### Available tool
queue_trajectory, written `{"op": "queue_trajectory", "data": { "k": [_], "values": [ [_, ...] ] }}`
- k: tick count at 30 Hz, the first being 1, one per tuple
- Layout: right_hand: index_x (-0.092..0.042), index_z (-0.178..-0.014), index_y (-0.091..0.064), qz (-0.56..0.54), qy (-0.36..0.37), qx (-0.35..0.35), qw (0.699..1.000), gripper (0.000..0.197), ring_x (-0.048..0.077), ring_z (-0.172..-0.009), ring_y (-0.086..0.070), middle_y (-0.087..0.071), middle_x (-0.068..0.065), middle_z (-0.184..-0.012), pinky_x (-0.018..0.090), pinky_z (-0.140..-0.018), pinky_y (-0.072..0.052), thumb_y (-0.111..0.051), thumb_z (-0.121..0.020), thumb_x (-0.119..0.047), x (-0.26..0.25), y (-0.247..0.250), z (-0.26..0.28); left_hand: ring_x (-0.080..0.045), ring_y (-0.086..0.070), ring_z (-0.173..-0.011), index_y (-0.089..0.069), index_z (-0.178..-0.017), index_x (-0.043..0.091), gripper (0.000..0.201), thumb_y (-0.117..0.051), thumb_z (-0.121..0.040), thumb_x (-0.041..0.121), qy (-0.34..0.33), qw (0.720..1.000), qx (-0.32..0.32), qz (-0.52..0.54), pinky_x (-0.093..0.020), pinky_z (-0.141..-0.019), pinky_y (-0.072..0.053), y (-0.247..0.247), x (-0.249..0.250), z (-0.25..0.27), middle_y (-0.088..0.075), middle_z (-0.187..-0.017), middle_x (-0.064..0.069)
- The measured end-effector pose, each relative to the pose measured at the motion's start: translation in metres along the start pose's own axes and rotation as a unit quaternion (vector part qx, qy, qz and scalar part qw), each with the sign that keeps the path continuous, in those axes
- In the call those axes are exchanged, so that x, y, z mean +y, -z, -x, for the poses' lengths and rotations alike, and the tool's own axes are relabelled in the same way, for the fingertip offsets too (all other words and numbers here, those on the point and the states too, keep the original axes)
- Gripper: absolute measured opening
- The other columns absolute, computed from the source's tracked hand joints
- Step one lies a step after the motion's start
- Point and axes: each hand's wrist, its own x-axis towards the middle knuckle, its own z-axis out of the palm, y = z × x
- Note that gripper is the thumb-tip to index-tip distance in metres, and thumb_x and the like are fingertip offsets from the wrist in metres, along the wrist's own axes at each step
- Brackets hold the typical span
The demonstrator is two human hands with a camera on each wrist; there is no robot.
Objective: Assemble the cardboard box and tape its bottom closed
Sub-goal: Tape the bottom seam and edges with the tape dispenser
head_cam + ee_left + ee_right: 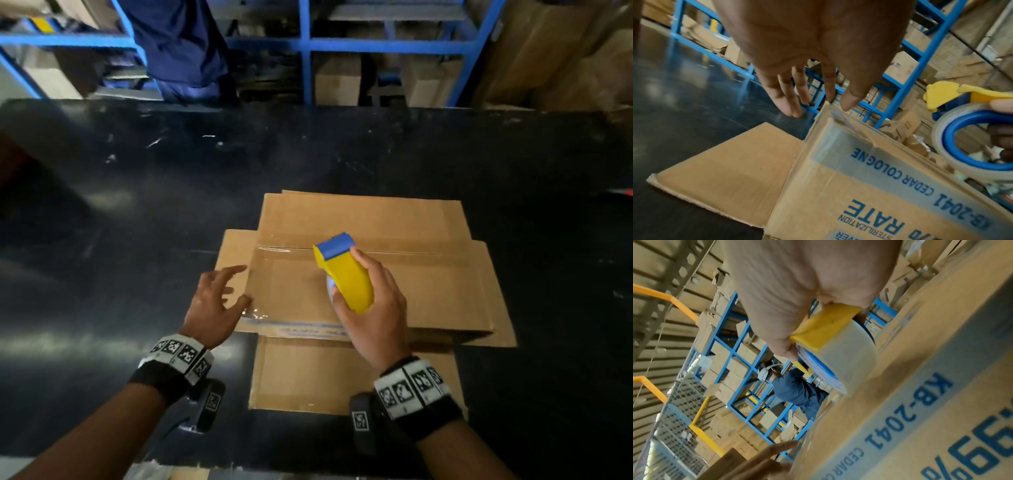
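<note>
Head view – box: we see the cardboard box (359, 284) lying bottom-up at the centre of the frame on the black desk (137, 212), its loose flaps spread flat on the desk around it.
Head view – tape: a clear strip of tape (274, 251) runs along the seam from the box's left edge to the dispenser.
Head view – right hand: our right hand (371, 308) is wrapped round the yellow and blue tape dispenser (344, 270), whose blue front end sits on the seam – fingers clamped on its body.
Head view – left hand: our left hand (214, 301) is at the box's left edge, fingers spread apart; the thumb touches the near-left corner where the tape wraps over.
Head view – background: blue shelving (308, 44) with cartons fills the top of the frame, and a person in dark blue clothing (181, 44) stands at upper left.
Left wrist view: the left hand's fingers (785, 97) hang straight above the taped corner of the box (838, 186); blue print reads "CEDAR COLOGNE". The tape roll (972, 142) is at the right edge.
Right wrist view: the right hand (797, 296) grips the dispenser (824, 324) with its clear roll against the box's top edge – the printed side fills the lower right.
</note>
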Motion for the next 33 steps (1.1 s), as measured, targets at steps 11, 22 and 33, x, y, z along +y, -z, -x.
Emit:
{"op": "queue_trajectory", "data": {
  "k": [11, 22, 33],
  "values": [
    [-0.026, -0.14, -0.052, 0.037, -0.005, 0.057, 0.998, 0.065, 0.004, -0.105, -0.056, -0.061, -0.003, -0.126, 0.018, -0.085, -0.046, -0.078, -0.082, -0.033, 0.005, -0.026, -0.004, -0.007, -0.071, -0.083, -0.056, -0.134, 0.035, 0.055, -0.08, -0.086, 0.021, 0.004, 0.985, -0.07, 0.156, -0.024, -0.072, -0.062, -0.018, 0.001, 0.005, -0.066, -0.104, 0.005],
    [-0.025, -0.141, -0.051, 0.007, -0.032, 0.091, 0.995, 0.065, -0.009, -0.117, -0.05, -0.058, -0.007, -0.13, 0.013, -0.094, -0.042, -0.077, -0.082, -0.032, -0.018, -0.037, 0.021, -0.019, -0.072, -0.088, -0.052, -0.129, 0.038, 0.072, -0.088, -0.07, 0.017, -0.045, 0.934, -0.221, 0.279, -0.039, -0.077, -0.064, -0.077, 0.044, 0.034, -0.063, -0.108, 0.0],
    [-0.032, -0.143, -0.048, 0.007, -0.016, 0.076, 0.997, 0.069, 0.002, -0.102, -0.057, -0.057, -0.006, -0.114, 0.032, -0.079, -0.055, -0.075, -0.079, -0.032, -0.021, -0.035, 0.043, -0.012, -0.075, -0.085, -0.063, -0.116, 0.021, 0.017, -0.06, -0.101, 0.015, -0.01, 0.936, -0.136, 0.325, -0.027, -0.072, -0.058, -0.025, 0.078, -0.052, -0.076, -0.093, 0.004]
  ]
}}
